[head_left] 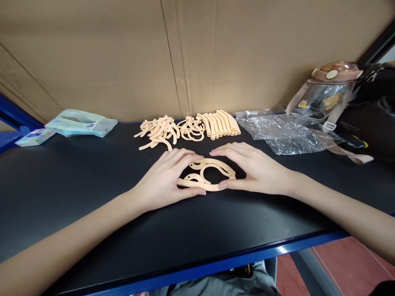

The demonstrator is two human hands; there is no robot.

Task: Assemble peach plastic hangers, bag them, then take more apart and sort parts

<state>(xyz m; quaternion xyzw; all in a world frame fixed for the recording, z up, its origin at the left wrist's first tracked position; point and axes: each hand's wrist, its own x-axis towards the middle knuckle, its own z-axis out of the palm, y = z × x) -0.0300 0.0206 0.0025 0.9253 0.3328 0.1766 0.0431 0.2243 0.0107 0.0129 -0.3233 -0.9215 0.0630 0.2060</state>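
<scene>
A peach plastic folding clothes hanger (212, 187), folded into an oval, lies on the black tabletop between my hands. My left hand (166, 176) curves around its left end, thumb along the near edge and fingers over the far side. From the right, my right hand (253, 168) grips it, thumb tip on the near curved bar and fingers arched above the far bar. A curled hook part (212, 167) shows inside the oval. Behind my hands lie a loose pile of curved peach arms (159, 129), several peach hooks (191, 128) and a neat row of longer curved pieces (219, 124).
Crumpled clear plastic bags (277, 131) lie at the back right, beside a strapped clear water bottle (327, 96) and a black bag (376, 127). Tissue packs (82, 122) lie at the back left. A cardboard wall (123, 61) closes off the back; a blue edge (216, 267) borders the front.
</scene>
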